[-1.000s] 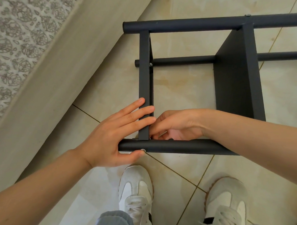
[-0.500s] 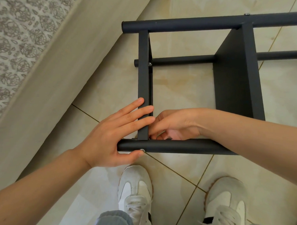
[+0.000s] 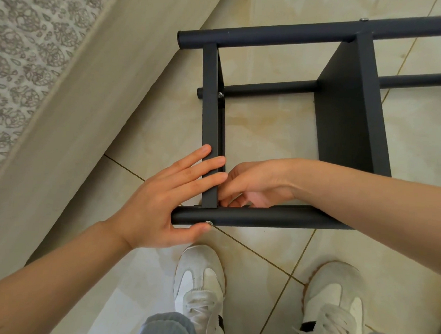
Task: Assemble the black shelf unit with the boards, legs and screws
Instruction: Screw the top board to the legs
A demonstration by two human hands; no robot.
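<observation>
Left hand (image 3: 159, 202) flat across board (image 3: 211, 116) and leg (image 3: 262, 216); right hand (image 3: 256, 181) curled inside corner, possibly pinching something.

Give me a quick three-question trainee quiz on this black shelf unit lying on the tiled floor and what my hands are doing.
1. True or false: the left hand lays straight fingers across the narrow black board.
2. The left thumb tip rests at: A) the silver screw head in the near black round leg; B) a screwdriver; C) a hammer.
3. How many flat black boards span between the round legs in view?
Key: 1 true; 2 A; 3 two.
</observation>
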